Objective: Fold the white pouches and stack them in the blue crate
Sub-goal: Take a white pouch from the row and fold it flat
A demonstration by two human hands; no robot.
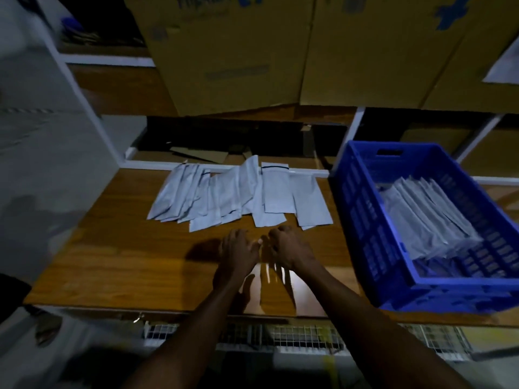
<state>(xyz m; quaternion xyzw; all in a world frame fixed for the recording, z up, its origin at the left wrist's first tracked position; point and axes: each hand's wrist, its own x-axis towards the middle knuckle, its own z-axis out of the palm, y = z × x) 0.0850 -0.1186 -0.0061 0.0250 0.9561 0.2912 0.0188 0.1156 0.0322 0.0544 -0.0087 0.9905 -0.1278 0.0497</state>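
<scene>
Pretty dim shot, but here's what's visible: a loose spread of white pouches (238,192) lies fanned out toward the far edge of the wooden surface (126,248), overlapping each other. The blue crate (362,209) sits on the right side of the surface, with a slanted row of pouches (429,220) already stacked inside it. Both hands are close together just in front of the spread, near its front edge. The left hand (238,252) looks flat with fingers relaxed, not gripping anything. The right hand (289,247) has its fingers curled, but honestly can't tell if it's pinching something. Big cardboard boxes (280,51) sit behind.
</scene>
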